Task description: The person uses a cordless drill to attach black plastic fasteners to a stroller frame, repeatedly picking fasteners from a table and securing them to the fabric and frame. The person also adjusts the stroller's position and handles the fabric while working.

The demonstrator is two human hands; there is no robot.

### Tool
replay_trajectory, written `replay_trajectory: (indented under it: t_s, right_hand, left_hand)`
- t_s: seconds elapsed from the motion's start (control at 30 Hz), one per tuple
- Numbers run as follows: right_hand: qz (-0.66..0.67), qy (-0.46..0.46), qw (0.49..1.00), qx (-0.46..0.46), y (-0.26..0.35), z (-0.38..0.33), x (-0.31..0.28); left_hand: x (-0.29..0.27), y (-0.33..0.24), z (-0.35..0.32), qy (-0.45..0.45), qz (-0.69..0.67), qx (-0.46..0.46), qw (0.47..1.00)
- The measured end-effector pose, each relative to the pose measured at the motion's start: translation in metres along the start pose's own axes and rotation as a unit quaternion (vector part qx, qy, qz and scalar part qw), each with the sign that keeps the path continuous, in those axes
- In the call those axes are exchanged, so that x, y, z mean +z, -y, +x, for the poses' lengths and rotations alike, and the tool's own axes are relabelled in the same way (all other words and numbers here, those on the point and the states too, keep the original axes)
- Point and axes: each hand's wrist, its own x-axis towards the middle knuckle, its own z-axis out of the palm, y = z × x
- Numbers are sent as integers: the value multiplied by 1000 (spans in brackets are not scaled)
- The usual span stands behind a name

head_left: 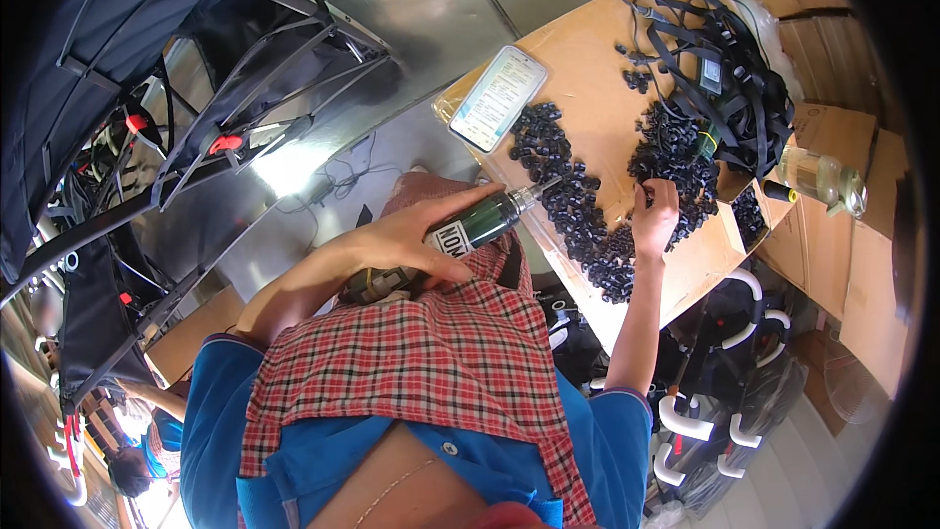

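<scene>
My left hand [411, 235] is wrapped around a dark green and black power screwdriver [480, 222] with a pale label. Its metal tip points up and right, over the near edge of a cardboard-topped surface [592, 69]. My right hand [656, 220] is at the pile of small black plastic parts [676, 152], thumb and fingers drawn together. Whatever sits between those fingers is too small and hidden to make out. More black parts [578, 211] spread in a band between the screwdriver tip and my right hand.
A lit phone [499, 98] lies at the surface's left corner. Tangled black straps [729, 78] are heaped at the back right, near a clear bottle [822, 181]. Black folding frames [225, 118] stand at left; white-handled tubes [685, 418] are below right. Another person [147, 456] is at lower left.
</scene>
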Motion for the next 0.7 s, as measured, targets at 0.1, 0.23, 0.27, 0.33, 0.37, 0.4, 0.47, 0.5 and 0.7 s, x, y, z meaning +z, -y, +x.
replay_trajectory:
  t_s: [0.1, 0.23, 0.27, 0.33, 0.37, 0.4, 0.47, 0.5, 0.7]
  right_hand:
    - [161, 0, 983, 93, 28, 1, -5]
    - [418, 51, 897, 136, 110, -1, 0]
    - [416, 66, 895, 147, 124, -3, 3]
    - [454, 75, 874, 153, 157, -5, 4]
    - [464, 73, 870, 151, 166, -8, 5]
    - [473, 71, 866, 150, 174, -10, 7]
    - [475, 62, 864, 153, 184, -11, 7]
    - [478, 59, 862, 156, 185, -13, 9]
    - [502, 18, 848, 166, 193, -21, 15]
  left_hand:
    - [-2, -1, -7, 7, -20, -16, 1000]
    - [-2, -3, -11, 16, -32, 13, 999]
    - [-2, -9, -14, 24, -41, 15, 999]
    - [-4, -11, -20, 16, -56, 17, 998]
    - [-5, -11, -23, 12, -64, 16, 998]
    - [-8, -9, -26, 12, -62, 18, 998]
    - [-14, -2, -29, 13, -59, 21, 998]
    - [-15, -2, -30, 16, -59, 22, 998]
    - [-20, -3, -35, 28, -59, 18, 998]
